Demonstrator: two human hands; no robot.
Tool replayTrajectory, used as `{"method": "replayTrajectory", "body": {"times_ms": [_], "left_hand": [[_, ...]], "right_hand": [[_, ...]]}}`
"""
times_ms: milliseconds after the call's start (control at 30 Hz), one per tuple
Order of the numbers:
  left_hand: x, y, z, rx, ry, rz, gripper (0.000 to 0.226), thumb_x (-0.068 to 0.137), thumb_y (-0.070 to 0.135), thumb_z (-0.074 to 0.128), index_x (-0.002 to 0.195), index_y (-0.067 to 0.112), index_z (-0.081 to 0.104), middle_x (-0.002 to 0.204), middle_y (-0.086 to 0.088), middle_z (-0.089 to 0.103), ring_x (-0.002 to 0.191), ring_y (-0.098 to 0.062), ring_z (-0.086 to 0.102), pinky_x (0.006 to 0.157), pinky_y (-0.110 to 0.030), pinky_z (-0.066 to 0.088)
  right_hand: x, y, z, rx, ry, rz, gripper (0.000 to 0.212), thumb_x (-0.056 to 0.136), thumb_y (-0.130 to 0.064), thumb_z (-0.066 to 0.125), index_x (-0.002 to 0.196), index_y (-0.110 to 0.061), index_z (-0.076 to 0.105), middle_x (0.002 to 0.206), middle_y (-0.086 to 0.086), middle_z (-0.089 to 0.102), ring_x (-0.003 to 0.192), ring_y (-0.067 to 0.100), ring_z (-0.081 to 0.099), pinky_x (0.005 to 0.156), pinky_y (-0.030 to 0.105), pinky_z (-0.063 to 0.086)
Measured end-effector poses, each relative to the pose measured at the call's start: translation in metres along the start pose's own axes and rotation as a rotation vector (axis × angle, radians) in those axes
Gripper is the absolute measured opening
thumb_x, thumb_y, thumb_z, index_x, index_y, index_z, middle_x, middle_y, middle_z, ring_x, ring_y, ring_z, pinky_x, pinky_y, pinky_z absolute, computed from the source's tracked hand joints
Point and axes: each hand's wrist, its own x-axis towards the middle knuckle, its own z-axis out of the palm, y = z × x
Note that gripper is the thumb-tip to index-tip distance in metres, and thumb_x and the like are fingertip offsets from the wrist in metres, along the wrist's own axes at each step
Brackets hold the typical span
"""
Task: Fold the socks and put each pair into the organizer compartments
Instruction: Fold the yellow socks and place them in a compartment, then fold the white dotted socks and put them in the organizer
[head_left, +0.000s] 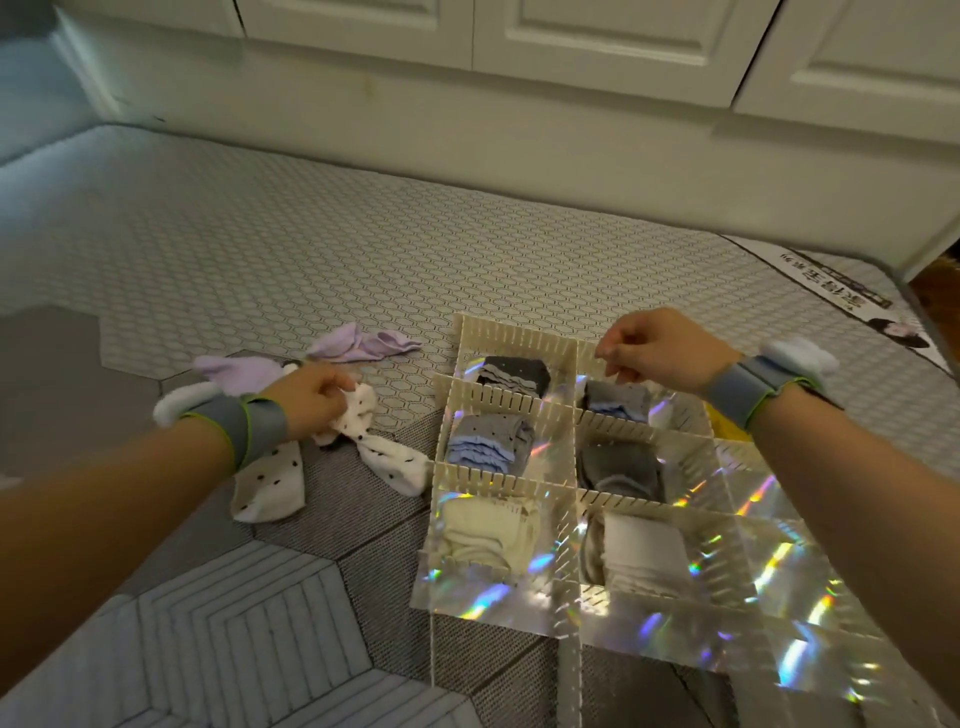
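Socks (491, 441): we count six organizer (514, 340) slots filled, dotted socks (395, 460) and purple socks (363, 344) loose, left grip (311, 395) pinching a dotted one, right grip (654, 348) curled empty.

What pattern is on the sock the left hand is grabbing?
White with small dark dots, on the sock gripped by the left hand; head view.

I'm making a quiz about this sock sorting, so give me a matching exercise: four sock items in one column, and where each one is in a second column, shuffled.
Column one:
1. lilac socks
2. bunched dotted sock
3. cream socks
4. black socks

Column two:
A. nearest left compartment of the organizer
B. farthest left compartment
C. loose on the mat
D. in the grip of the left hand

Pairs: 1-C, 2-D, 3-A, 4-B
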Motion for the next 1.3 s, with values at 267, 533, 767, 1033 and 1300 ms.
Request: {"method": "replayTrajectory", "body": {"times_ms": [267,533,767,1033,1300], "left_hand": [[-0.003,-0.042,-0.007,0.134,-0.053,0.014,0.054,0.083,0.010,0.062,0.133,0.012,0.043,0.134,-0.014,0.050,0.110,-0.033,0.056,0.086,-0.031,0.045],[0.006,-0.038,0.023,0.203,-0.003,0.090,0.073,0.081,0.020,0.063,0.145,0.019,0.026,0.150,-0.008,0.032,0.137,-0.028,0.034,0.110,-0.035,0.033],[0.012,-0.011,0.014,0.269,0.190,0.009,0.030,0.091,0.016,0.043,0.106,0.016,0.069,0.117,-0.012,0.064,0.107,-0.033,0.059,0.088,-0.036,0.047],[-0.030,0.028,-0.036,-0.262,-0.061,0.095,0.007,0.087,0.020,0.057,0.093,0.021,0.060,0.084,0.005,0.054,0.087,-0.018,0.053,0.064,-0.023,0.041],[-0.072,0.056,-0.050,0.008,-0.362,0.306,0.019,0.082,0.015,0.066,0.101,0.019,0.066,0.081,0.016,0.060,0.059,0.014,0.055,0.057,0.001,0.041]], "right_hand": [[0.003,-0.076,0.073,-0.109,-0.201,-0.192,0.015,0.090,-0.017,0.056,0.079,-0.020,0.066,0.070,-0.003,0.068,0.065,0.013,0.061,0.075,0.033,0.052],[0.001,-0.108,0.116,-0.170,-0.349,-0.258,0.014,0.089,-0.014,0.055,0.084,-0.022,0.065,0.074,-0.008,0.068,0.072,0.009,0.064,0.077,0.029,0.053],[-0.005,-0.108,0.126,-0.121,-0.348,-0.260,0.013,0.088,-0.016,0.057,0.085,-0.026,0.064,0.084,-0.005,0.067,0.085,0.016,0.065,0.089,0.037,0.052],[-0.017,-0.121,0.122,0.006,-0.268,-0.287,0.071,0.080,-0.037,0.069,0.140,-0.024,0.036,0.137,-0.005,0.046,0.124,0.009,0.043,0.099,0.025,0.037],[-0.037,-0.156,0.124,0.087,-0.361,-0.323,0.066,0.071,-0.037,0.078,0.128,-0.024,0.048,0.116,-0.006,0.060,0.103,0.012,0.059,0.089,0.029,0.051]]}}
